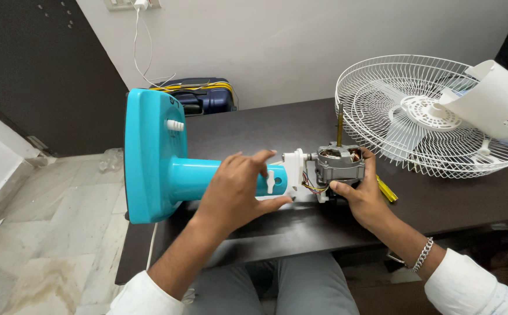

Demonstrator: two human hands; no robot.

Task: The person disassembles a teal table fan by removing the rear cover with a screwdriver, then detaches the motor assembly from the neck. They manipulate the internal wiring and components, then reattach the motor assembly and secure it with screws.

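Nearest me, the person's 2 white sleeves reached out over a dark table (440, 204). Their left hand (236, 189) was wrapped around the turquoise fan stand (149, 154), which lay on its side with its flat base upright. The right hand (363, 195) gripped the grey motor (339, 164) at the neck's far end, fingers curled behind it, thumb in front.

To my eye, the stand needed pinning flat while the motor was worked, keeping the coloured wires (309, 184) unstrained. 1 yellow screwdriver (387, 189) lay just beside the right hand; the white grille (382, 87) sat well apart.
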